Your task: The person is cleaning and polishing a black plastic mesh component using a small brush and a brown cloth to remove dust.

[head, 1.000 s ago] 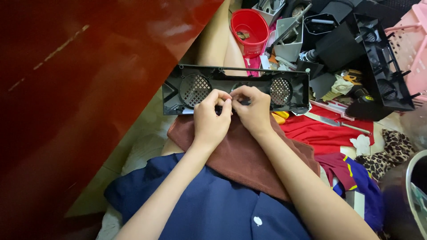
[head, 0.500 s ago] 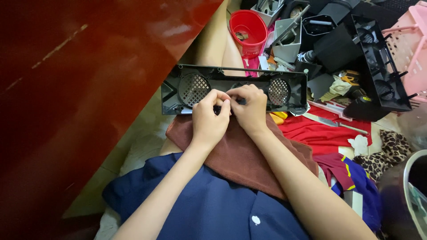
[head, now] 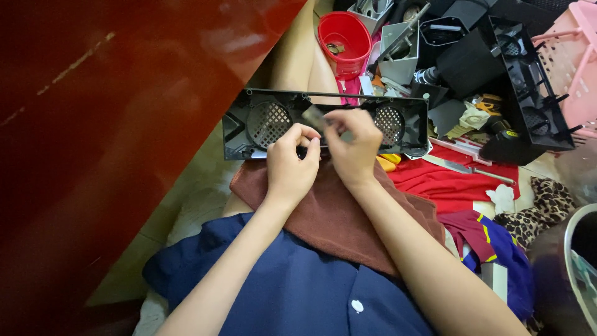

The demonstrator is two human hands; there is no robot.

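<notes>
We see the long black plastic panel with two round mesh grilles (head: 323,124) resting across the brown towel (head: 336,211) on the lap. The right hand (head: 354,140) has lifted since a moment ago, now pinching a small grey flat piece (head: 314,116) at its 11 o'clock. The left hand (head: 292,163), fingers curled, presses the panel's lower edge; the piece looks freed.
</notes>
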